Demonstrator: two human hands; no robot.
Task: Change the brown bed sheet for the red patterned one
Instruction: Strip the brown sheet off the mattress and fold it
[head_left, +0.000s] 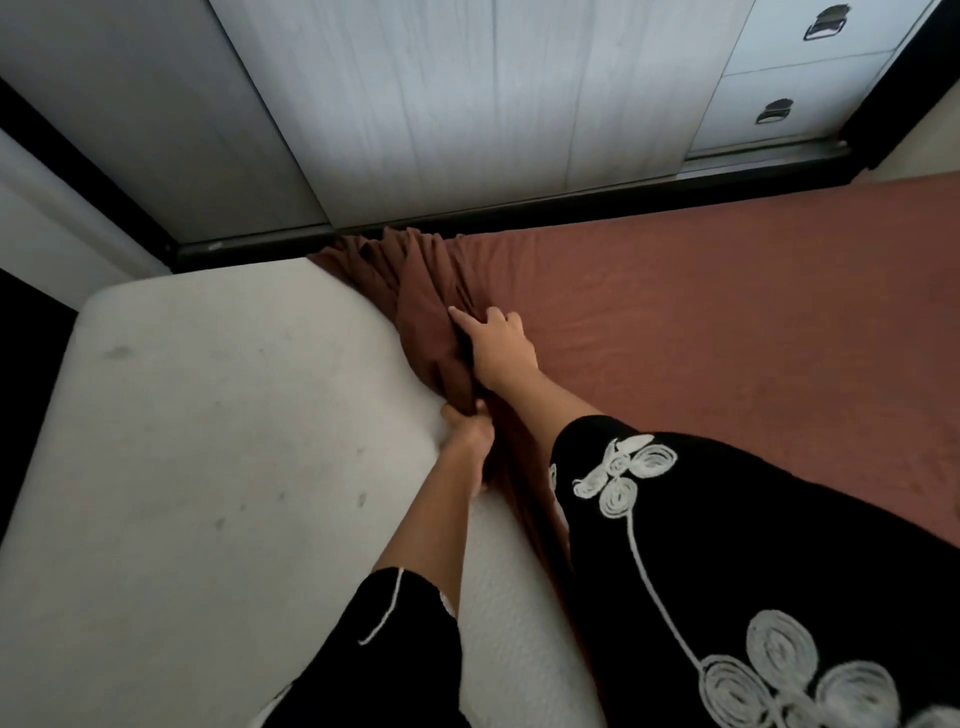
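Left grip (465, 423) is closed round the near end of the gathered ridge of the brown sheet (727, 322), fingers curled into the cloth. Right grip (501, 343) lies further up the same ridge, forefinger straight and the others bent on the folds, though I cannot tell whether it truly pinches fabric. The sheet is peeled off the left part of the mattress (208, 441), which shows bare and pale, and it lies flat over the right part. To do this peel well, I judge both grips should take firm hold of the bunched ridge and draw it rightward, low and evenly, rather than tugging at one spot. The likely snag is at the far edge, where the folds fan into the gap between the mattress and the dark rail (519, 210); that tucked part may need freeing first. Beyond the rail stand pale wardrobe doors (441, 104) and drawers (795, 73), close against the bed. No red patterned sheet is in view.
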